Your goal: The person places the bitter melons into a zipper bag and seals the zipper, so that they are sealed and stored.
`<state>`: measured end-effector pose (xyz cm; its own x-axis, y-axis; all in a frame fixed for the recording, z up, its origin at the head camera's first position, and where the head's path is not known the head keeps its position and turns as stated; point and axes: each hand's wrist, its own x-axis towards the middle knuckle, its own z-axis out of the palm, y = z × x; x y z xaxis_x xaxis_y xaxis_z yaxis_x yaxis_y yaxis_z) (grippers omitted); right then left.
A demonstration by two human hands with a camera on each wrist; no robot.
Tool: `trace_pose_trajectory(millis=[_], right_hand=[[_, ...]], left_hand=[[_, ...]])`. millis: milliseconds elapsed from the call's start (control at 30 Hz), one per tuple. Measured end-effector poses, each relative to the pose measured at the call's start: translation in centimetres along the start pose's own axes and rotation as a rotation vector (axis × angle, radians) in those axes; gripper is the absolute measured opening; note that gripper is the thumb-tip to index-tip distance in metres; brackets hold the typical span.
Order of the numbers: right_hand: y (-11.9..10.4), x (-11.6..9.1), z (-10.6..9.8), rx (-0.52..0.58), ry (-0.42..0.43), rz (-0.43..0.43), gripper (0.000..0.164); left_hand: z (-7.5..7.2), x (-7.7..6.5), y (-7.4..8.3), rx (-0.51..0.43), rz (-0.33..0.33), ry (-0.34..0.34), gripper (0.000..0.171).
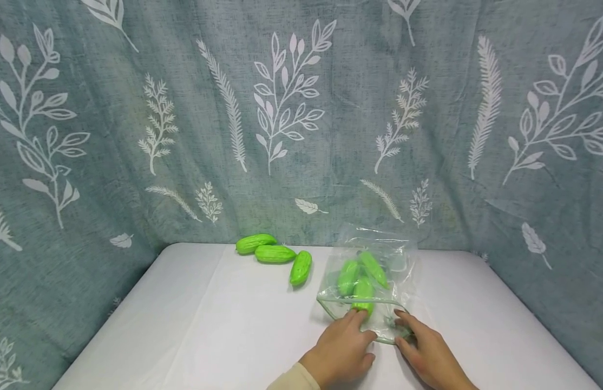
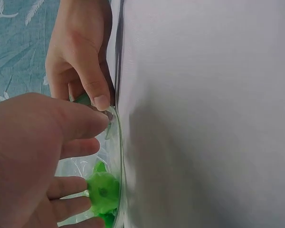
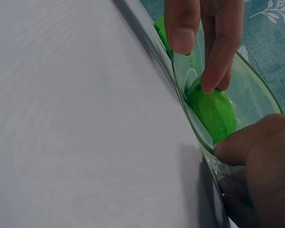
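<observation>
A clear zip bag (image 1: 401,290) with a green-edged mouth lies on the table, its opening towards me. Three bright green cucumbers are inside; the nearest cucumber (image 1: 364,292) sits by the mouth. My left hand (image 1: 338,346) reaches into the opening, and its outstretched fingertips touch the end of that cucumber (image 3: 211,107). At the right corner of the mouth, my right hand (image 1: 430,352) pinches the bag's rim between thumb and fingers. In the right wrist view, the right thumb (image 3: 232,145) lies along the green rim, with the other fingers partly hidden below.
Left of the bag, three more cucumbers lie near the back of the white table (image 1: 233,319): one cucumber (image 1: 255,243) at the back, another (image 1: 275,254) just in front, and a third (image 1: 301,268) nearer the bag. A patterned grey-green curtain (image 1: 292,108) hangs behind.
</observation>
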<state>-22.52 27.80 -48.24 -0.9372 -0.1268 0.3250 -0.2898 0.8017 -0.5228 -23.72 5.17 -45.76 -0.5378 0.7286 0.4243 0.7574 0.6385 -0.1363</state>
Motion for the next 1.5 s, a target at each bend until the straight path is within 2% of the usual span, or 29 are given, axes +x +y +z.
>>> trace_pose_trajectory(millis=[167, 367, 467, 567, 700, 900, 1100, 1300, 1400, 1500], right_hand=[[0.2, 0.0, 0.1, -0.008, 0.013, -0.010, 0.055], [0.2, -0.1, 0.1, -0.006, 0.002, 0.004, 0.054], [0.1, -0.1, 0.1, 0.001, 0.005, 0.006, 0.052], [0.1, 0.1, 0.1, 0.005, 0.017, -0.003, 0.048], [0.2, 0.1, 0.2, -0.009, 0.020, -0.011, 0.047], [0.0, 0.2, 0.2, -0.018, 0.011, -0.005, 0.048], [0.0, 0.0, 0.2, -0.021, -0.010, 0.022, 0.052], [0.2, -0.1, 0.2, -0.020, -0.002, 0.016, 0.054], [0.2, 0.0, 0.3, -0.023, 0.000, 0.006, 0.055], [0.2, 0.1, 0.3, -0.025, 0.000, 0.009, 0.055]], left_hand=[[0.4, 0.4, -0.2, -0.016, -0.005, 0.007, 0.030], [0.7, 0.8, -0.4, -0.052, -0.023, -0.034, 0.032], [0.8, 1.0, -0.4, -0.064, -0.029, -0.029, 0.032], [0.8, 1.1, -0.4, -0.072, -0.042, -0.020, 0.031], [0.9, 1.2, -0.5, -0.093, -0.071, -0.042, 0.031], [1.3, 1.4, -0.6, -0.122, -0.103, -0.066, 0.031], [1.5, 1.7, -0.6, -0.127, -0.103, -0.087, 0.032], [1.1, 1.7, -0.9, -0.148, -0.114, -0.100, 0.033], [0.5, 1.2, -1.3, -0.169, -0.118, -0.026, 0.028], [-0.1, 0.6, -2.0, -0.209, -0.108, 0.110, 0.022]])
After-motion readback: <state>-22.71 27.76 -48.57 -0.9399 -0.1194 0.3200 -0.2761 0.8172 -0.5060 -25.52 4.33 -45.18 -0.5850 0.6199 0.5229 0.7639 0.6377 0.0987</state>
